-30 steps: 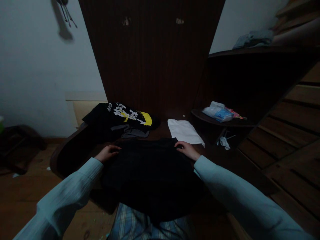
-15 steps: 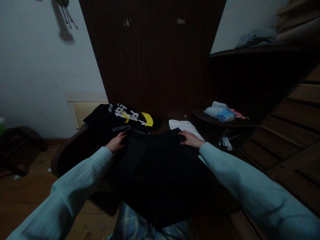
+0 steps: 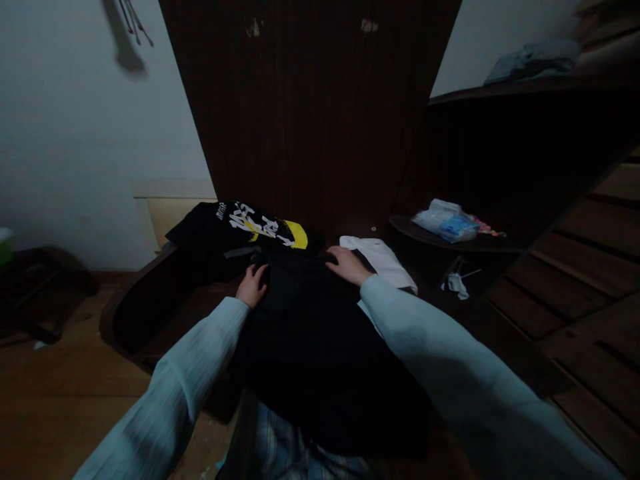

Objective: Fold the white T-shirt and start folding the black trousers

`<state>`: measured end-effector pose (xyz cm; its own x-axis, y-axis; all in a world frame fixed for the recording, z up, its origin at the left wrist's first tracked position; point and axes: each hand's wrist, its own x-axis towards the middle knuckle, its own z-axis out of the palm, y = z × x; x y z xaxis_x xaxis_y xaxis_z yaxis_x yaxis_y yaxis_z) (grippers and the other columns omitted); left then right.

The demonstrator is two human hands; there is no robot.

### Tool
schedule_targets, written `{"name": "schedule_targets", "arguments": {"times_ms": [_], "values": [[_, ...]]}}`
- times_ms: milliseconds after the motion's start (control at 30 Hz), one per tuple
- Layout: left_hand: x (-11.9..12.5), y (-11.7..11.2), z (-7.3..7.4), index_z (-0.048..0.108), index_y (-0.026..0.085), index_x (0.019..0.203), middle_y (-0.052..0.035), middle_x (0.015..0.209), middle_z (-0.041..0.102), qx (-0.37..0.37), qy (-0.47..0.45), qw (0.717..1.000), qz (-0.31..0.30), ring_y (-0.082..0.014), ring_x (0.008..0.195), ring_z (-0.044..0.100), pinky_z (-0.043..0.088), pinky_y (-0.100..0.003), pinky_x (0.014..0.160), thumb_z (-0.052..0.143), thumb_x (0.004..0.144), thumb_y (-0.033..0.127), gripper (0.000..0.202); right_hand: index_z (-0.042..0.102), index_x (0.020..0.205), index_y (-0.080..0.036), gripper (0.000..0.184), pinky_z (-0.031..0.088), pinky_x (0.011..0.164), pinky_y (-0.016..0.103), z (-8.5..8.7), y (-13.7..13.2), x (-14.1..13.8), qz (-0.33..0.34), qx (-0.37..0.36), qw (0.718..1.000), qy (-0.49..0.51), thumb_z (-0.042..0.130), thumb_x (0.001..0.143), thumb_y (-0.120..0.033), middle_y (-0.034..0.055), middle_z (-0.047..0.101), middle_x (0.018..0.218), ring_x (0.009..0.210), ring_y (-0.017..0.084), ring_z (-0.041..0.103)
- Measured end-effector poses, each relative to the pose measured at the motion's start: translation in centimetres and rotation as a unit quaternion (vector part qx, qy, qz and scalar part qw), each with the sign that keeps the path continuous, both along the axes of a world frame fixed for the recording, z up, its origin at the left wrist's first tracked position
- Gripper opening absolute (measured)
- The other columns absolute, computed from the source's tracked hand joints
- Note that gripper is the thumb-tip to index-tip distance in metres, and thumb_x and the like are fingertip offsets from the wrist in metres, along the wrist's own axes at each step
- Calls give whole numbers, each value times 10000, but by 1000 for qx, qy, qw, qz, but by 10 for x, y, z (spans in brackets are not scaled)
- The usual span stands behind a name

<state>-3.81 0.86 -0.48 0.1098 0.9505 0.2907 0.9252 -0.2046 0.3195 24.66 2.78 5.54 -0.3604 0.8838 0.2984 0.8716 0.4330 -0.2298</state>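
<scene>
A dark black garment [image 3: 320, 347] hangs from a dark wooden surface down over my lap; in the dim light its exact kind is hard to make out. Its upper left corner is gripped by my left hand [image 3: 253, 285], thumb and fingers curled at the edge. My right hand [image 3: 349, 265] pinches the top edge farther right, with its fingertips partly hidden by the cloth. Just beyond the left hand lies a black T-shirt [image 3: 200, 233] with white and yellow print. Folded white cloth [image 3: 384, 260] lies right beside my right hand.
A curved wooden armrest [image 3: 117, 320] rises at the left. Plastic packaging [image 3: 447, 222] sits on a low shelf [image 3: 435, 241] at the right, with crumpled white paper [image 3: 456, 285] below it. A tall dark panel [image 3: 310, 120] stands behind. Wooden slats [image 3: 565, 280] line the right side.
My hands have come closer together, the right one moving left and the left one slightly right. The garment's top edge is narrower between them, and more of the white cloth shows.
</scene>
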Motion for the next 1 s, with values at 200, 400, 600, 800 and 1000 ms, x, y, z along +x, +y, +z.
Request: {"name": "schedule_targets", "arguments": {"times_ms": [200, 400, 600, 800, 1000], "values": [[-2, -11, 1, 474, 198, 1193, -93, 1175, 488, -1, -72, 997, 2, -228, 1056, 533, 428, -354, 924, 461, 712, 169, 482, 442, 1252, -166, 482, 321, 1002, 390, -44, -37, -71, 156, -37, 987, 25, 492, 821, -376, 105, 438, 1317, 1223, 221, 376], [-8, -26, -1, 500, 166, 1127, -74, 1122, 571, 3, -155, 988, 10, -215, 1066, 525, 408, -358, 944, 474, 699, 236, 435, 446, 1255, -160, 457, 240, 1040, 434, -63, -68, -82, 127, -54, 990, 18, 399, 864, -392, 101, 382, 1361, 1281, 240, 284], [-5, -34, 0, 521, 186, 1087, -39, 1120, 592, -9, -195, 981, -6, -209, 1070, 526, 400, -348, 945, 452, 708, 262, 393, 456, 1246, -165, 460, 254, 1033, 433, -60, -80, -74, 131, -41, 990, 41, 418, 854, -401, 108, 396, 1351, 1277, 230, 292], [-9, -28, -7, 429, 163, 1196, -91, 1205, 529, 21, -252, 967, 27, -227, 1138, 477, 368, -383, 977, 499, 679, 219, 525, 504, 1200, -138, 403, 276, 1044, 374, -58, -79, -77, 200, 10, 977, 71, 409, 867, -345, 100, 453, 1309, 1258, 188, 333], [-8, -37, -13, 388, 171, 1220, -95, 1235, 495, 23, -327, 944, 29, -226, 1153, 465, 347, -372, 996, 564, 656, 220, 593, 501, 1206, -81, 464, 314, 1030, 362, -65, -83, -81, 210, -18, 975, 72, 475, 833, -357, 142, 467, 1287, 1235, 223, 370]]}}
